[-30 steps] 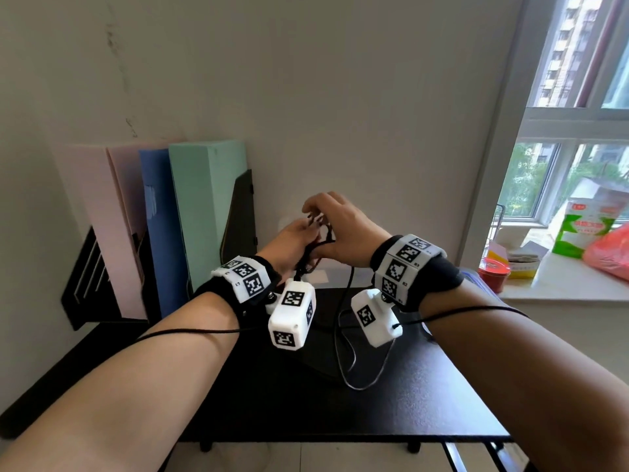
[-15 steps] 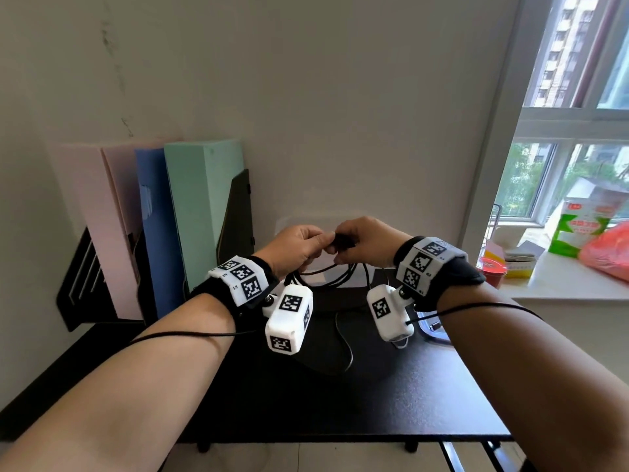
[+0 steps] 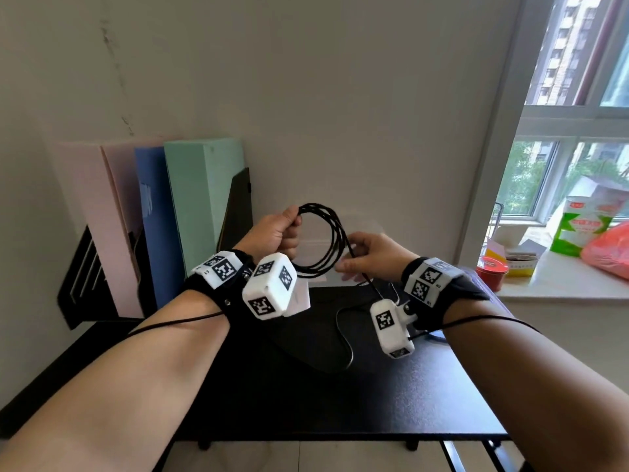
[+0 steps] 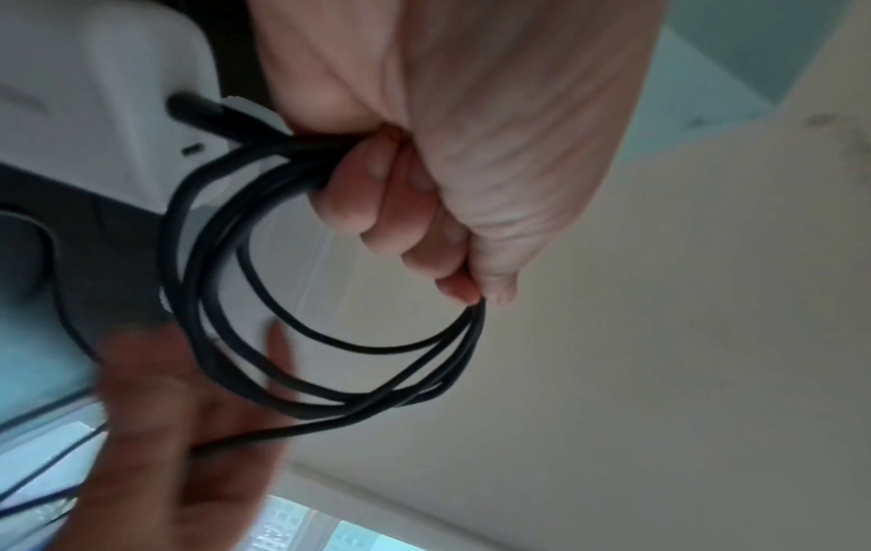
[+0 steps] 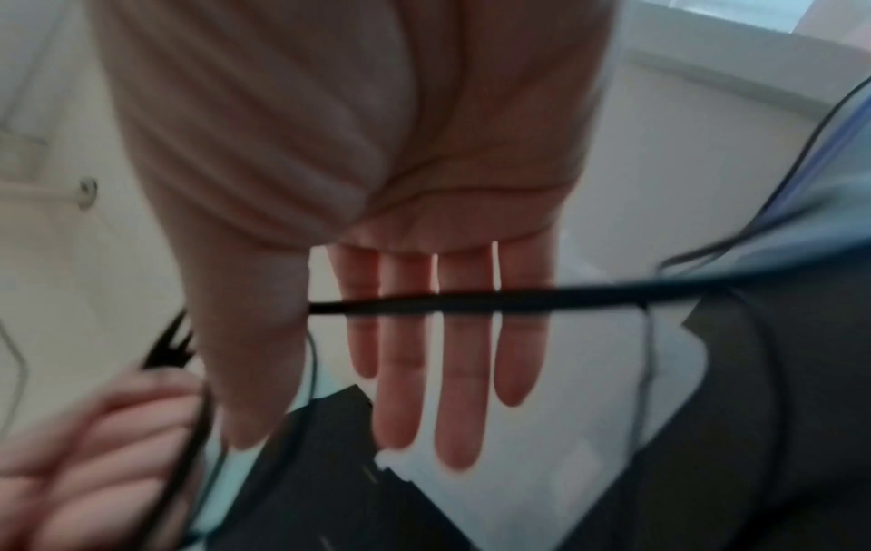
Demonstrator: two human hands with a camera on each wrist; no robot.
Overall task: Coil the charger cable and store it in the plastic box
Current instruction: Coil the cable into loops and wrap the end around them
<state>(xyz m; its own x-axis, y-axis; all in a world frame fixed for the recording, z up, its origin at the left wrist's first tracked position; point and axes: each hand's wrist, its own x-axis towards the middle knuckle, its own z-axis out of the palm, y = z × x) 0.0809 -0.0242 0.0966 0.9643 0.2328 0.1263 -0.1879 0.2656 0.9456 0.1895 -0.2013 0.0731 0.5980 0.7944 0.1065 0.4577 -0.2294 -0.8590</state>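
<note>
Gripping the coiled charger cable [image 3: 321, 240] in my left hand [image 3: 274, 235], I hold the loops upright above the worktop [image 3: 340, 403], higher than half a second ago, when both hands met low over it. My right hand [image 3: 374, 255] sits just beside the coil, its loose tail trailing down. At my left wrist, curled fingers [image 4: 377, 208] clamp several loops. At my right wrist, my fingers [image 5: 462, 372] lie straight and spread, one strand crossing them.
</note>
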